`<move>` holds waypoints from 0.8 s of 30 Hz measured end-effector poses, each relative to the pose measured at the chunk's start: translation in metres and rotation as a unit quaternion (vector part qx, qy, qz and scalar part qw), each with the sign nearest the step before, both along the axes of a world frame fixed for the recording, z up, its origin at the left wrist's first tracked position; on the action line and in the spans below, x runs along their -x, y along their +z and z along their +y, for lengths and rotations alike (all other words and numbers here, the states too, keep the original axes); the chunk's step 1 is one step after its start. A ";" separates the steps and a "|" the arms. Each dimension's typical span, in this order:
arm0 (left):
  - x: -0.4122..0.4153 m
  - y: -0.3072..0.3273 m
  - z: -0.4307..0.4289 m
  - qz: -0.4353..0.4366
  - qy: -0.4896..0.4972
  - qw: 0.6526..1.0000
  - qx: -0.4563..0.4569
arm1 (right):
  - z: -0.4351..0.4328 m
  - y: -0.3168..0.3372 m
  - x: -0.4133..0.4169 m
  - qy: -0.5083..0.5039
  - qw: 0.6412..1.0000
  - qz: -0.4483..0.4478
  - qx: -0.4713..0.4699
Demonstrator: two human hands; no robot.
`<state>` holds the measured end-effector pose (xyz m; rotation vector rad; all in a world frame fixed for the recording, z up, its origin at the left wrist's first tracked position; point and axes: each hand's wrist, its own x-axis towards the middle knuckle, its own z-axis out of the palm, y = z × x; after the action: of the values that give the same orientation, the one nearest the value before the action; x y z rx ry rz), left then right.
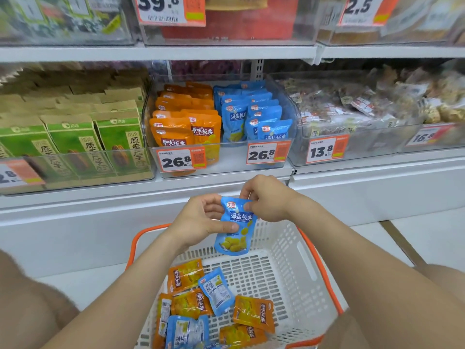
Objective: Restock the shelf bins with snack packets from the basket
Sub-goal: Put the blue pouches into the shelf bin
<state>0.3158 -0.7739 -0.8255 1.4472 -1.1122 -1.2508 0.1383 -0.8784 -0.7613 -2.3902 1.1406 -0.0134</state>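
a blue snack packet (236, 226) is held upright above the white basket (284, 250), the left hand (201, 220) pinching its side and the right hand (266, 200) pinching its top corner. more packets (orange and blue) lie in the basket. the step looks like sorting; next, a lift to the blue row in the clear shelf bin (284, 96).

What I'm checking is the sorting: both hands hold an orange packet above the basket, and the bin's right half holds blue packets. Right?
No: the head view shows the held packet is blue, not orange. The left hand and right hand do hold it above the basket, and the right half of the bin holds blue packets.
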 end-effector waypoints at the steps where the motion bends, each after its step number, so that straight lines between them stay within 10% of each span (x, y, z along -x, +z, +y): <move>1: 0.001 0.000 0.000 0.002 0.002 1.000 0.002 | -0.001 0.000 0.000 -0.002 1.000 -0.002 0.000; 12: 0.015 0.030 -0.011 -0.119 0.062 0.988 0.079 | -0.008 0.020 -0.006 -0.003 0.998 -0.050 0.040; 19: 0.025 0.103 -0.028 -0.168 0.213 0.926 0.262 | -0.018 0.082 0.007 -0.150 0.934 -0.310 0.097; 24: 0.016 0.151 -0.047 -0.246 0.260 0.862 0.359 | -0.040 0.100 0.026 -0.225 0.906 -0.332 0.132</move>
<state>0.3001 -0.8208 -0.6747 1.3448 -1.2136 -0.0336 0.1128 -0.9187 -0.6611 -1.9943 1.3501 -1.1078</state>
